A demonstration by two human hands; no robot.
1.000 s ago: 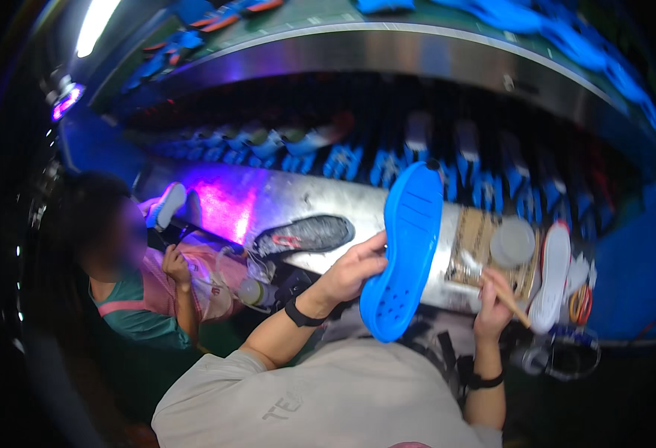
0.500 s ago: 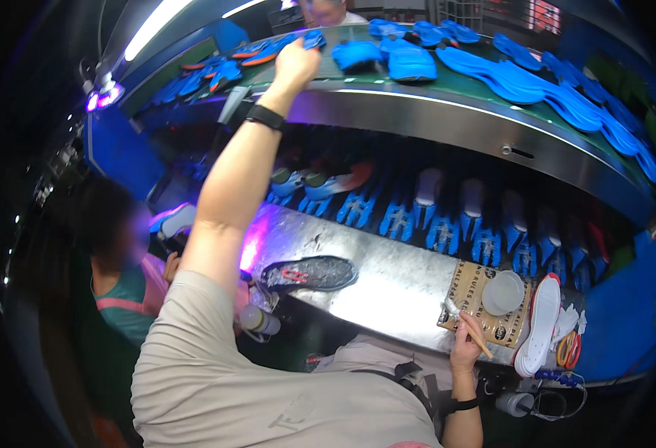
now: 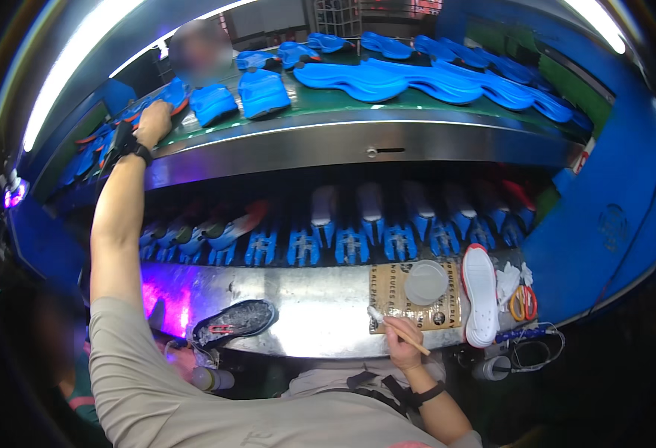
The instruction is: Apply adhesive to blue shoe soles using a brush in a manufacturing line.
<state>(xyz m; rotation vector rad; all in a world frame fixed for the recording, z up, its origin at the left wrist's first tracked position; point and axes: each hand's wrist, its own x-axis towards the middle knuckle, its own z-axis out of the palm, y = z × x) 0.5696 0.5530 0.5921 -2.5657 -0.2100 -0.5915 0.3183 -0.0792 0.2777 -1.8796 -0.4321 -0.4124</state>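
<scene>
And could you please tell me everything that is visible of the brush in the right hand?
The brush has a slim, light-brown handle that looks wooden and a small white head; whether the white is bristle or coating is unclear. The right hand grips it by the handle, whose end sticks out toward the picture's lower right. It slants, head toward the upper left, near the lower-left corner of the printed brown cardboard. Whether the head touches the cardboard cannot be told.

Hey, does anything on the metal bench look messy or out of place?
The dark shoe piece lies slanted near the front edge of the metal bench, its top patchy with greyish smears, which could be deliberate. No clear spill shows.
</scene>
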